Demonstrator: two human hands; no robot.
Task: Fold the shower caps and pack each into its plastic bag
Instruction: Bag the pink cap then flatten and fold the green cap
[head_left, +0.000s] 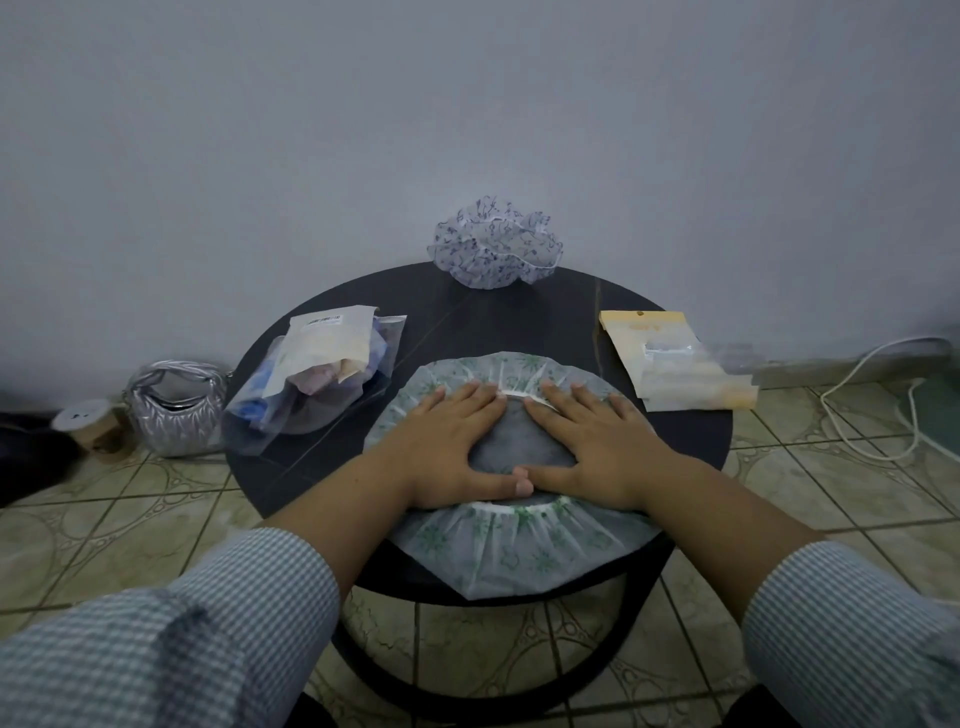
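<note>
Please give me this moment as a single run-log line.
stage: flattening | left hand: palm down on green-print cap | right hand: same | purple-print cap: bunched, far edge | empty bag: right | packed bags: left

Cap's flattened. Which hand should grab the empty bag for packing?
Right, probably. The empty bag lies on the table's right side, just beyond the right hand. The left hand would have to cross over; it can keep pressing the green-print cap flat.
</note>
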